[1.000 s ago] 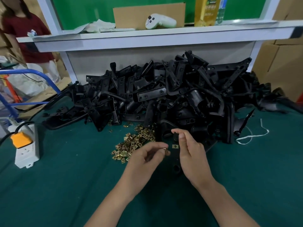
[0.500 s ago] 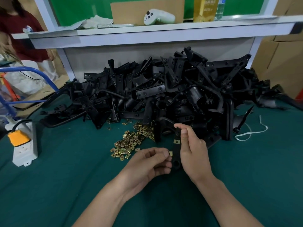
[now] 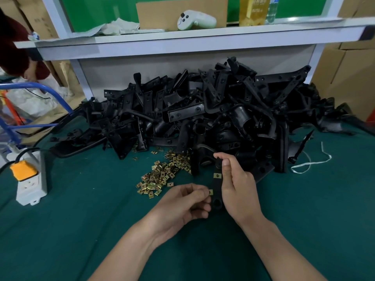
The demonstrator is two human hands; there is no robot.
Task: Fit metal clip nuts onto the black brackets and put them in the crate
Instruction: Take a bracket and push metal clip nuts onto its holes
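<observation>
My right hand (image 3: 237,185) holds a black bracket (image 3: 216,184) upright above the green table, thumb and forefinger pinching its top end. One brass clip nut (image 3: 217,175) sits on the bracket's middle. My left hand (image 3: 182,203) pinches a second clip nut (image 3: 211,192) against the bracket's left edge, lower down. A loose heap of brass clip nuts (image 3: 162,175) lies just left of my hands. Behind them a big pile of black brackets (image 3: 203,116) fills the table's back. No crate is in view.
A white power strip (image 3: 30,179) with an orange plug lies at the left edge. A white string (image 3: 310,161) lies to the right of the pile. A white shelf (image 3: 182,39) with a controller and cardboard runs behind. A person in red stands far left.
My left hand has moved right and brought its clip nut from beside the bracket to the bracket's lower left edge. My right hand keeps holding the bracket.
</observation>
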